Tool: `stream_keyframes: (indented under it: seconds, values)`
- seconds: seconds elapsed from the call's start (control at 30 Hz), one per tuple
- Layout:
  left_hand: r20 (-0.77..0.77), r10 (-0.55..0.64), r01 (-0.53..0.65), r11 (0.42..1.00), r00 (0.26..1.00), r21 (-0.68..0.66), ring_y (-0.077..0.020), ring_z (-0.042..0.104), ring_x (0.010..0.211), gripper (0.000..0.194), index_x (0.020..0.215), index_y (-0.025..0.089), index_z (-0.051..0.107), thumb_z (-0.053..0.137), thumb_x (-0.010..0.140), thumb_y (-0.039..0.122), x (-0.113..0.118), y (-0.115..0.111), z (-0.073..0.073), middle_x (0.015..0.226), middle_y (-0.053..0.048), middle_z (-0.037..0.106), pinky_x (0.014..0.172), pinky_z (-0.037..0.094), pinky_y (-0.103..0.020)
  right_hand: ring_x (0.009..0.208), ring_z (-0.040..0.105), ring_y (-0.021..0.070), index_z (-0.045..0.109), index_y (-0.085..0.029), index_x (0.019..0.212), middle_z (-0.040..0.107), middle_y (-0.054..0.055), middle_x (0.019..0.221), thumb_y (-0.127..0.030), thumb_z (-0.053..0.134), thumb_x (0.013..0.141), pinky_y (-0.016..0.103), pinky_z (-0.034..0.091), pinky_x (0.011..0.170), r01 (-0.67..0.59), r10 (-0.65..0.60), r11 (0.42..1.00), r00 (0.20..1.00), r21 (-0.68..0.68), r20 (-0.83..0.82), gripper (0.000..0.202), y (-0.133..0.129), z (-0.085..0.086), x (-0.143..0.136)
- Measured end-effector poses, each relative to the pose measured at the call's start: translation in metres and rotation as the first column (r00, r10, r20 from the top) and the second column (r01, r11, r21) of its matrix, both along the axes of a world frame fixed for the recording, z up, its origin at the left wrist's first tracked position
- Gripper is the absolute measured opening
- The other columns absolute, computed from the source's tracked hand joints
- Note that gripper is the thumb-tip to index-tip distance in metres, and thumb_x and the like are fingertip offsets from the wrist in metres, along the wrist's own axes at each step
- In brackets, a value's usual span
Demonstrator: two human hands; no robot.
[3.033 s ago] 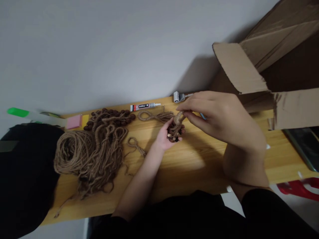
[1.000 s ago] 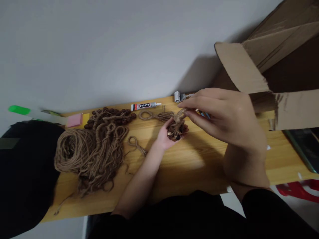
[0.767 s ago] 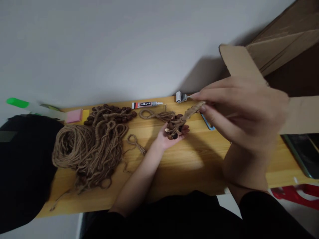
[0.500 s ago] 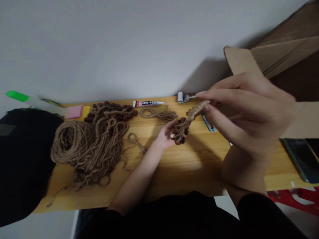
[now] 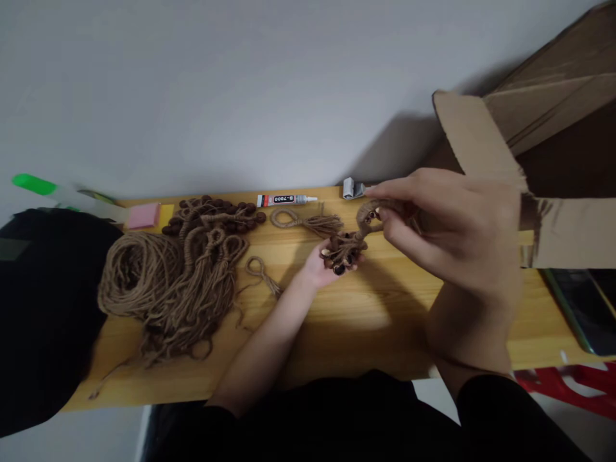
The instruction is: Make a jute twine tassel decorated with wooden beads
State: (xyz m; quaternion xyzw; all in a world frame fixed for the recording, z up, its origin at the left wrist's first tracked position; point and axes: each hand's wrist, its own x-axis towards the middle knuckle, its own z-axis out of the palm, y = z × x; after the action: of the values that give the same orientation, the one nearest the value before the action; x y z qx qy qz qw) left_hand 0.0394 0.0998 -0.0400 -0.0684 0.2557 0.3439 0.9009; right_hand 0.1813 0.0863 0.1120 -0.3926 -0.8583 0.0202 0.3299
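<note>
A bunch of brown hollow nut shells on twine [image 5: 344, 249] is cupped in my left hand [image 5: 318, 264], whose fingers wrap round it from beneath and behind. From the shells a twine-wrapped loop [image 5: 366, 212] rises to my right hand [image 5: 447, 224], which pinches it between thumb and fingers. Part of the loop is hidden behind the right fingers. Left of my left hand lie a small twine loop with a frayed tail [image 5: 260, 269] and a larger looped twine tassel [image 5: 308, 221].
At the left are a coil of twine [image 5: 129, 273], tangled twine loops [image 5: 206, 289] and brown shells [image 5: 226, 215]. A B-7000 glue tube [image 5: 283, 200] and a rolled-up tube [image 5: 352, 188] lie by the wall. A cardboard box [image 5: 486, 135] and a phone [image 5: 577, 308] are at the right.
The right hand has come down and slightly left, and the loop now bends in a curve. The shells have tipped and settled lower into the left hand.
</note>
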Motion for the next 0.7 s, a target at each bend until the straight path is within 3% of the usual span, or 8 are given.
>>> stream_keyframes:
  seconds: [0.1,0.33,0.5,0.7]
  values:
    - [-0.035,-0.075,0.078,0.992,0.997,0.096,-0.0229,0.066,0.055,0.042,0.087,0.012,0.068,0.033,0.093,0.034,-0.0016,0.0007,0.0035,0.064,-0.009,0.068,0.048,0.045,-0.028,0.072,0.063,0.0167,0.066,-0.020,0.098,0.068,0.004,0.079,-0.010,0.053,0.082,0.030,0.047,0.063,0.021,-0.020,0.999,0.999,-0.025,0.029,0.023,-0.0014,0.0011,-0.0008]
    - [0.044,-0.078,0.067,0.977,0.996,0.200,-0.0251,0.068,0.061,0.056,0.089,0.012,0.068,0.026,0.096,0.049,-0.0049,0.0016,0.0056,0.068,-0.011,0.070,0.042,0.044,-0.027,0.068,0.061,0.0160,0.067,-0.018,0.093,0.065,0.002,0.071,-0.012,0.052,0.081,0.028,0.042,0.056,0.023,-0.022,1.000,0.999,-0.016,0.041,0.020,0.0024,-0.0028,-0.0004]
    - [0.055,-0.080,0.068,0.978,0.995,0.197,-0.0248,0.069,0.062,0.057,0.079,0.015,0.066,0.027,0.095,0.052,-0.0048,0.0022,0.0051,0.068,-0.009,0.069,0.039,0.043,-0.024,0.067,0.062,0.0147,0.067,-0.018,0.091,0.066,0.002,0.072,-0.013,0.052,0.082,0.026,0.040,0.056,0.026,-0.024,0.999,0.997,-0.023,0.075,0.018,0.0034,-0.0035,-0.0004]
    - [0.073,-0.076,0.062,0.983,0.994,0.173,-0.0262,0.069,0.061,0.061,0.080,0.013,0.067,0.023,0.096,0.052,-0.0043,0.0029,0.0037,0.066,-0.011,0.068,0.036,0.040,-0.024,0.067,0.061,0.0146,0.067,-0.016,0.091,0.067,0.002,0.074,-0.013,0.053,0.081,0.026,0.040,0.055,0.029,-0.027,0.999,0.998,-0.029,0.060,0.018,0.0030,-0.0029,-0.0002]
